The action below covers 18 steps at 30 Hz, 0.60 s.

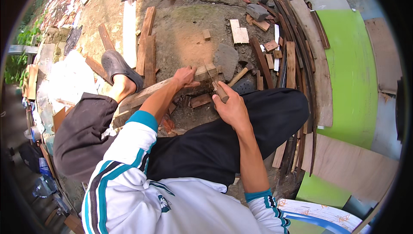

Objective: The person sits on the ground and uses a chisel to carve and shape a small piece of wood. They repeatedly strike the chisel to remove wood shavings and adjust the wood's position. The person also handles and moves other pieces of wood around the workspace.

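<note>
Head view, looking down on a person seated low over bare earth; the left hand (pixel 186 77) lies palm-down on the far end of a long weathered wooden plank (pixel 146 94), fingers curled over its top edge and pressing it in place; the plank runs from beside the left knee diagonally up to the centre of the view, where it meets a short thicker block (pixel 208 72); the right hand (pixel 231 107) is wrapped tight around the wooden handle of a handsaw (pixel 216 84), whose narrow blade reaches up and to the left across the plank's end, just beside the left fingers; the two hands are near one another, not touching; a hammer (pixel 241 74) with a pale wooden handle lies on the ground just right of the saw, apart from both hands; the left foot, in a dark grey clog (pixel 119 67), rests beside the plank, further along it to the left; both legs are in black trousers, the arms in a white jacket with teal stripes, sleeves pushed up; offcuts (pixel 239 31) and small wood blocks lie scattered on the soil beyond; a stack of long curved boards (pixel 297 61) lies to the right, against a green panel (pixel 350 70).
</note>
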Available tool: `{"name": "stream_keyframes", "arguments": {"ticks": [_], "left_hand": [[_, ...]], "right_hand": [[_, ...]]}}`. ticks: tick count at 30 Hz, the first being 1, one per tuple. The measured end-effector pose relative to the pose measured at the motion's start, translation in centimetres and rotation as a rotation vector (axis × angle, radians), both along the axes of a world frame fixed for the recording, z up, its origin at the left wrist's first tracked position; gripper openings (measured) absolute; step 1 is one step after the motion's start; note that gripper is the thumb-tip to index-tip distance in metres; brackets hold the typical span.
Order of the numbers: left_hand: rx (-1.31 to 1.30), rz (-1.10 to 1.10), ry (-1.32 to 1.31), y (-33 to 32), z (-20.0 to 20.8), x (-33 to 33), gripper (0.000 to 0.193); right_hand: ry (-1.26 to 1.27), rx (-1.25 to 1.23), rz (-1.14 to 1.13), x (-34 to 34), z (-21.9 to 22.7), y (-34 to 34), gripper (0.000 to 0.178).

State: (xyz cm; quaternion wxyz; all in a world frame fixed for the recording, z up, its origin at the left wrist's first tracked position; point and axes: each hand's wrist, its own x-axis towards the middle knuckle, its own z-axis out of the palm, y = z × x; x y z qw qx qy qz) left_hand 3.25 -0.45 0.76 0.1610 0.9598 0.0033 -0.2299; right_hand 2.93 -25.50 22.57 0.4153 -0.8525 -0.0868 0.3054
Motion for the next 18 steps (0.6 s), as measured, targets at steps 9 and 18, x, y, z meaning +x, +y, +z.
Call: {"name": "stream_keyframes", "arguments": {"ticks": [9,18], "left_hand": [[-0.026,0.063,-0.057,0.4,-0.9,-1.3,0.085],[-0.080,0.173,-0.167,1.6,-0.9,-1.6,0.078]], "right_hand": [[-0.081,0.016,0.026,-2.6,-2.0,1.9,0.055],[-0.105,-0.016,0.018,-2.1,-1.2,3.6,0.055]]}}
